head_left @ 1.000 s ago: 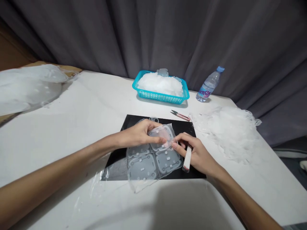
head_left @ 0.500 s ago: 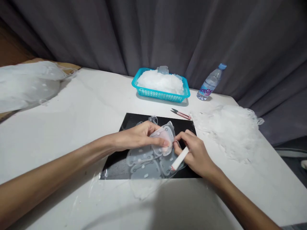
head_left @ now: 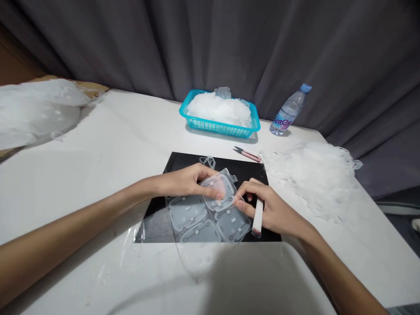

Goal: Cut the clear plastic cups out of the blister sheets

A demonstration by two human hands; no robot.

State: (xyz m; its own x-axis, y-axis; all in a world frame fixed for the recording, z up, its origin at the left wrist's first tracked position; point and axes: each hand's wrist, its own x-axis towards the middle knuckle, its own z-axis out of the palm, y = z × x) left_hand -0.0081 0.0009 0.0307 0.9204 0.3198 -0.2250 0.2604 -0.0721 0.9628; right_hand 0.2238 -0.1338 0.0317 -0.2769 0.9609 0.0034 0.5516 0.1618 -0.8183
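A translucent, rubbery moulded sheet [head_left: 188, 214] with several rounded panels, small holes and studs lies partly over a black mat [head_left: 152, 225]. My left hand [head_left: 187, 181] is closed on its upper panel, thumb on top and fingers behind, lifting that part. At the panel's right edge, my right hand [head_left: 272, 203] pinches a thin rim with thumb and forefinger. A white stick-like tool [head_left: 257, 221] with a reddish end is tucked in the same hand, pointing down. Its other end is hidden by the fingers. A thin loop of trimmed material [head_left: 208, 162] lies above my left hand.
Behind the mat stands a blue basket [head_left: 219, 127] heaped with whitish pieces. Pink-handled thread snips [head_left: 247, 154] lie near the mat's far edge. A water bottle [head_left: 288, 113] stands back right, beyond a pile of clear scraps [head_left: 318, 179]. More translucent sheets [head_left: 36, 113] lie at left.
The sheet's held panel has shifted slightly left and lies flatter, with the lower panels more spread out. My right hand has turned, so the white tool now points nearly straight down.
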